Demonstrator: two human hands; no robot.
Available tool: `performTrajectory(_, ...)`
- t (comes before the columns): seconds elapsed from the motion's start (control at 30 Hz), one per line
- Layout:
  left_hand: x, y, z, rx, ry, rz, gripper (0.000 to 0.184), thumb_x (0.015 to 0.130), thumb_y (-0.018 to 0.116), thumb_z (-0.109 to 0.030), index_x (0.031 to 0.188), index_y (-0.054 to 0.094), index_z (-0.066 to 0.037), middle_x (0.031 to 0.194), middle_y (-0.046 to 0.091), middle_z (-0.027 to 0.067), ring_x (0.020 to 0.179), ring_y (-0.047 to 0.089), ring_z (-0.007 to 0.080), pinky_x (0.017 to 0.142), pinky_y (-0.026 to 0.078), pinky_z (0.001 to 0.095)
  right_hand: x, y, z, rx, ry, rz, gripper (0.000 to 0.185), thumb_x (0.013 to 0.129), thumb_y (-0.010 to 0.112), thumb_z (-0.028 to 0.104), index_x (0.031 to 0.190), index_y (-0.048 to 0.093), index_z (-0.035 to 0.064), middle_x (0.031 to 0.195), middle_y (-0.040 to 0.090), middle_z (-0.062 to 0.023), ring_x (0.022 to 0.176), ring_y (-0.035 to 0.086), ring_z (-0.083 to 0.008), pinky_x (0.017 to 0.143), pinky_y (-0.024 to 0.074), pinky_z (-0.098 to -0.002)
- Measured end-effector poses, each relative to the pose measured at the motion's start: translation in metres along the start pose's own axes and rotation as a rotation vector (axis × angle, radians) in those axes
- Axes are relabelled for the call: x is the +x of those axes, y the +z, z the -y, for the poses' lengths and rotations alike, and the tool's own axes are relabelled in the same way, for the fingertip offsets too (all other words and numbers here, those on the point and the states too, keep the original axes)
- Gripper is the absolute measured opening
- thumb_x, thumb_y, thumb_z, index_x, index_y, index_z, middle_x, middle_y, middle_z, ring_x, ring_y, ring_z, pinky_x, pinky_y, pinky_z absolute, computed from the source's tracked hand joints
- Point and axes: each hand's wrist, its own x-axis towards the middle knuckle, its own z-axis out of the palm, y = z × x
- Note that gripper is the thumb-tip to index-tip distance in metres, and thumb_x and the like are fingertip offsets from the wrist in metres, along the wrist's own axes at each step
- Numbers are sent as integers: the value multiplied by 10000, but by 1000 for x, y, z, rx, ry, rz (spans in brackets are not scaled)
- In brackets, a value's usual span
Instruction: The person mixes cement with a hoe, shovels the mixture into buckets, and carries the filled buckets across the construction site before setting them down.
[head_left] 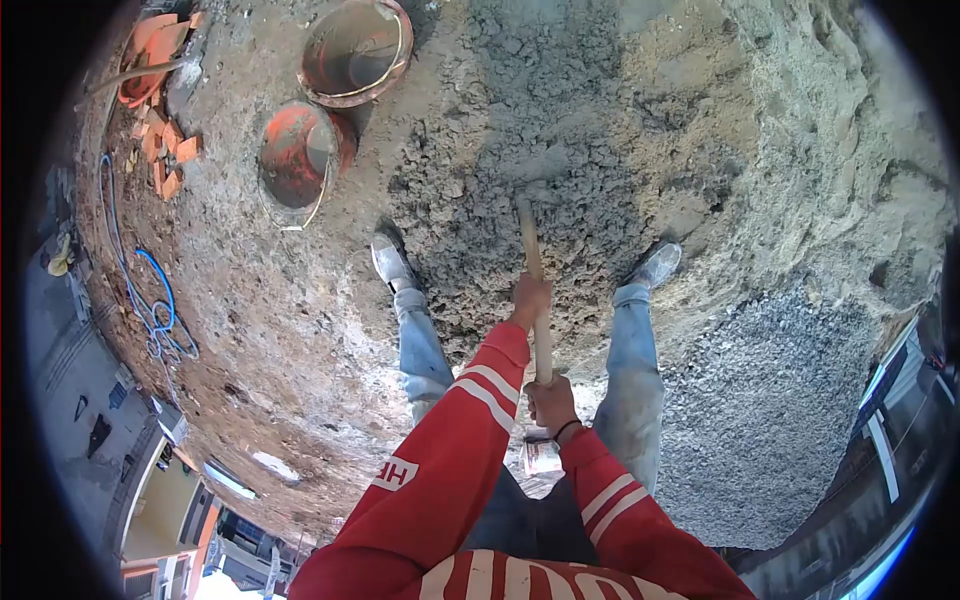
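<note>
My left hand point(531, 300) is closed round the wooden handle point(543, 345) of a long tool, roughly midway along what shows of it. Nearer my body, my right hand point(553, 405) grips the same handle close to its end. The far end of the tool reaches into a heap of wet grey mix point(560, 190), and its head is mostly hidden there. Both arms wear red sleeves with white stripes. The heap lies between and beyond my two shoes.
Two buckets, one upper point(357, 55) and one reddish point(295, 165), stand left of the heap. Broken bricks point(170, 150) and a blue hose point(158, 285) lie farther left. Gravel point(765, 410) is piled at the right. A small container point(541, 457) sits between my legs.
</note>
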Motion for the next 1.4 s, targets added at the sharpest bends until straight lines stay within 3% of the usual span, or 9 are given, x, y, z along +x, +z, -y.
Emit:
performTrajectory(0.2, -81, -22, -53, -488, -207, 152, 203, 809, 639, -151, 814, 595, 47, 628, 594, 139, 517, 618, 266, 484, 520, 409, -94, -54, 62, -235, -110, 91, 108, 784, 598, 75, 850, 540, 12, 562, 512, -29, 420, 504, -118, 359, 376, -278)
performTrajectory(0.27, -135, -42, -89, -1013, -438, 256, 168, 814, 662, -129, 837, 548, -7, 635, 502, 59, 544, 561, 232, 506, 496, 425, -148, -100, 82, -465, -18, 114, 181, 791, 612, 98, 926, 577, -18, 585, 555, -64, 476, 562, -154, 428, 443, -316)
performTrajectory(0.4, -117, -18, -86, -1146, -425, 134, 184, 790, 709, -150, 835, 551, -67, 640, 488, 42, 583, 566, 216, 552, 496, 383, -117, -241, 13, -914, -551, 102, 340, 766, 680, 141, 1073, 608, 13, 691, 642, -183, 661, 670, -320, 629, 523, -385)
performTrajectory(0.53, -158, -10, -91, -1363, -377, -50, 183, 805, 688, -69, 761, 511, -55, 597, 468, 24, 523, 490, 160, 519, 470, 339, -37, -299, 14, -1305, -723, -55, 176, 699, 642, 94, 868, 595, 84, 691, 633, -174, 660, 638, -382, 594, 498, -453)
performTrajectory(0.87, -180, -254, -151, -1243, 523, -478, 195, 924, 633, -104, 952, 445, -62, 669, 486, 26, 517, 467, 122, 486, 441, 288, 5, -24, 108, -1003, -1210, 143, 249, 672, 692, 129, 890, 575, 102, 691, 625, -114, 642, 630, -341, 576, 491, -453)
performTrajectory(0.93, -133, -257, -127, -1233, 542, -467, 191, 928, 625, -110, 960, 447, -49, 666, 492, 27, 504, 465, 121, 457, 432, 282, 12, 16, 92, -972, -1174, 110, 310, 675, 700, 142, 969, 608, 114, 721, 644, -128, 661, 639, -353, 603, 506, -469)
performTrajectory(1.13, 7, -70, 56, -602, -270, -143, 173, 791, 649, -114, 729, 541, 6, 578, 528, 67, 455, 537, 190, 405, 436, 351, -4, -7, -51, -979, -286, -184, 314, 738, 656, 215, 1034, 659, 110, 885, 693, -182, 848, 663, -398, 790, 528, -503)
performTrajectory(1.3, -61, 12, 71, -424, -258, -222, 155, 782, 644, -95, 727, 553, 17, 581, 552, 70, 462, 554, 182, 409, 431, 331, -48, -61, -84, -813, -325, -174, 240, 694, 606, 129, 885, 671, 0, 805, 661, -258, 795, 657, -426, 731, 531, -492)
performTrajectory(1.4, -108, -21, 34, -402, 35, -384, 131, 793, 637, -86, 803, 542, 4, 584, 535, 51, 454, 535, 146, 405, 416, 296, -54, -59, -115, -820, -349, -224, 228, 693, 625, 112, 886, 672, 1, 785, 663, -249, 782, 668, -408, 717, 537, -478)
